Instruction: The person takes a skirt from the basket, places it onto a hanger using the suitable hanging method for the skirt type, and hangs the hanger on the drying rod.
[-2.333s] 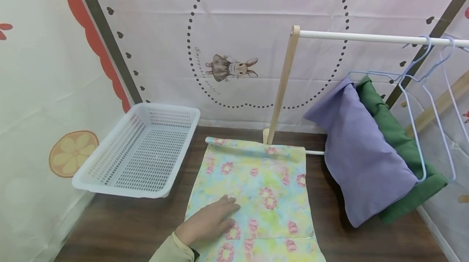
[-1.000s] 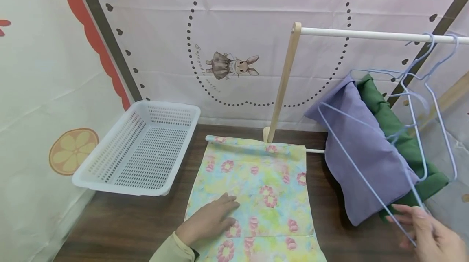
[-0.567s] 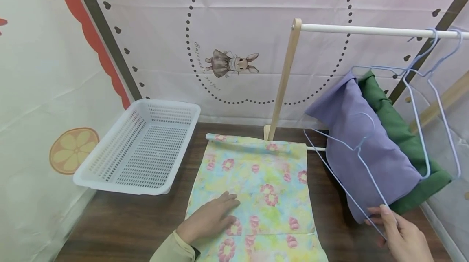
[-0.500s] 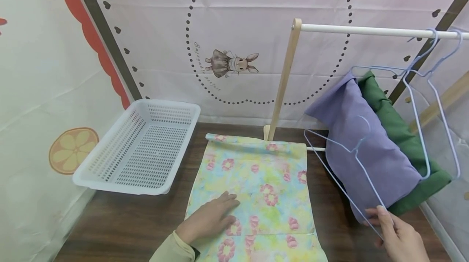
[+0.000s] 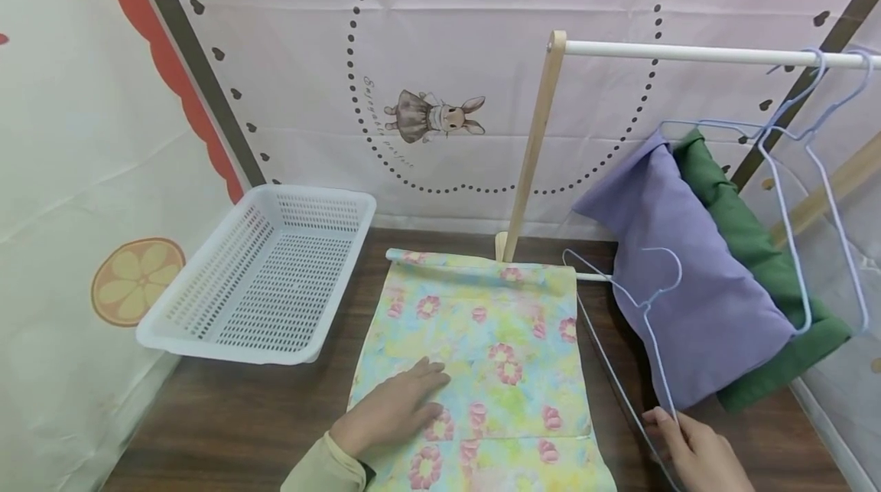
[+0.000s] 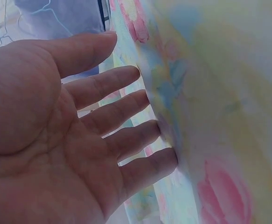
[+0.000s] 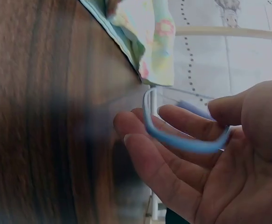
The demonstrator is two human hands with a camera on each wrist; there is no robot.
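Observation:
A floral cloth in yellow, blue and pink lies spread on the brown wooden surface. My left hand rests on its left part, fingers extended; in the left wrist view the fingertips touch the fabric. My right hand holds a light blue clothes hanger by one end, beside the cloth's right edge. The hanger's hook points up and away, and its far end reaches the cloth's upper right corner. In the right wrist view the hanger's rounded end lies across the fingers, under the thumb.
A white perforated basket stands at the left. At the right, a rack with a white rail and wooden post bears blue hangers; purple and green fabrics hang there. Printed sheets line the walls.
My right hand came into view at the right with the hanger and has carried it left and down toward the cloth. My left hand has stayed on the cloth.

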